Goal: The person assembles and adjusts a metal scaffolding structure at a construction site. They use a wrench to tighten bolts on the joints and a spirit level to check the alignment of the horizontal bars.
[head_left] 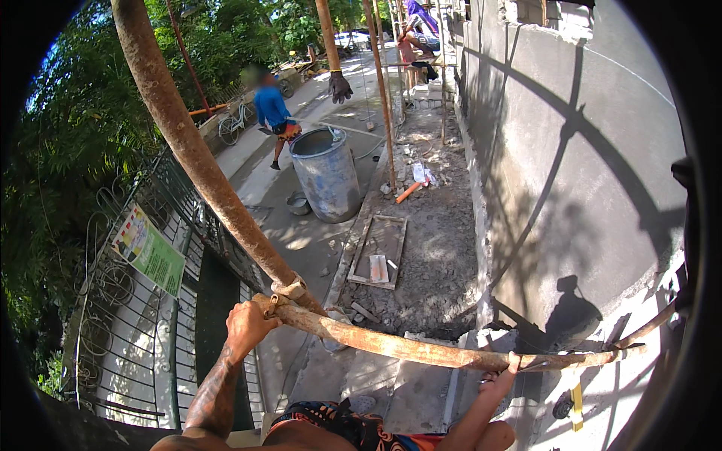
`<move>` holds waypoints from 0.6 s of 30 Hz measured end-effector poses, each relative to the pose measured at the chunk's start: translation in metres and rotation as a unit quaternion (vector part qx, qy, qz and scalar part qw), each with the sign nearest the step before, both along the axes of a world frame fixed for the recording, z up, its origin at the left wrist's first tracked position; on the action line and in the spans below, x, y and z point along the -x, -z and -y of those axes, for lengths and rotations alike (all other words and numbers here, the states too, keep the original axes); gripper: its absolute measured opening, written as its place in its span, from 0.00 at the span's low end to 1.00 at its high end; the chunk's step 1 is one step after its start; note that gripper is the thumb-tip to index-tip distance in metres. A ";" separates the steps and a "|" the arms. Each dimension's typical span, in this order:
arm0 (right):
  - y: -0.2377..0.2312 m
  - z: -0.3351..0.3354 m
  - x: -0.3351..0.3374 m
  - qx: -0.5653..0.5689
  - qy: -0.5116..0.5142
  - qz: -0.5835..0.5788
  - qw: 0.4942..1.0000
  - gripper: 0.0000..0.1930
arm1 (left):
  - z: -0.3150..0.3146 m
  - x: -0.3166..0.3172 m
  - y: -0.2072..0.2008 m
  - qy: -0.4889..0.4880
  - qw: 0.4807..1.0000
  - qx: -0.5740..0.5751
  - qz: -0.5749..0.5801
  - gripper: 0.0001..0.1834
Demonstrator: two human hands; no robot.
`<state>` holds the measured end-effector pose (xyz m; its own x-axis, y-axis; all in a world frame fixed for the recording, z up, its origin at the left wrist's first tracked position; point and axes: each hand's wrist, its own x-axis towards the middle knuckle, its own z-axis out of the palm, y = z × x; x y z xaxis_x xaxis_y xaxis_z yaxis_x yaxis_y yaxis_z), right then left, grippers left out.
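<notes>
A wooden pole (391, 345) runs crosswise in front of me, bound with a tie (289, 293) to a long slanting pole (192, 161). My left hand (250, 328) is closed around the crosswise pole's left end, just beside the tie. Farther right, my right hand (498, 383) is closed against the underside of the same pole, with a finger or thumb reaching up its front. A small shiny metal part shows at the right hand, but the pole and fingers hide most of it, so its kind is unclear. Below are concrete planks or ledges.
A grey plastered wall (556, 143) rises at right, a metal gate (135, 353) with a green sign (149, 254) stands left. Ahead below are a blue drum (326, 177), a basin (298, 203), a wooden frame (376, 252) and an orange pipe (408, 192). A person in blue (271, 107) walks beyond.
</notes>
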<state>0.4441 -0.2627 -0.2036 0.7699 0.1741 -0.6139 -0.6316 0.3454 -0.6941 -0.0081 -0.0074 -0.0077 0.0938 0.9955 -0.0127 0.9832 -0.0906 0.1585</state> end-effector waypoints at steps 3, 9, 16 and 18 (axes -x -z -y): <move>0.003 0.001 -0.002 -0.011 -0.014 -0.014 1.000 0.28 | -0.004 0.004 0.003 -0.012 0.997 0.067 0.046 0.23; 0.010 0.001 -0.005 -0.021 -0.026 0.010 0.999 0.28 | -0.008 0.007 0.023 0.051 0.997 -0.065 -0.007 0.21; 0.014 0.002 -0.003 -0.016 -0.023 0.012 1.000 0.29 | 0.001 0.002 0.004 0.004 0.999 -0.015 0.031 0.21; 0.015 0.003 -0.003 -0.008 -0.024 0.011 1.000 0.29 | 0.005 0.003 -0.002 0.007 0.999 0.011 0.042 0.20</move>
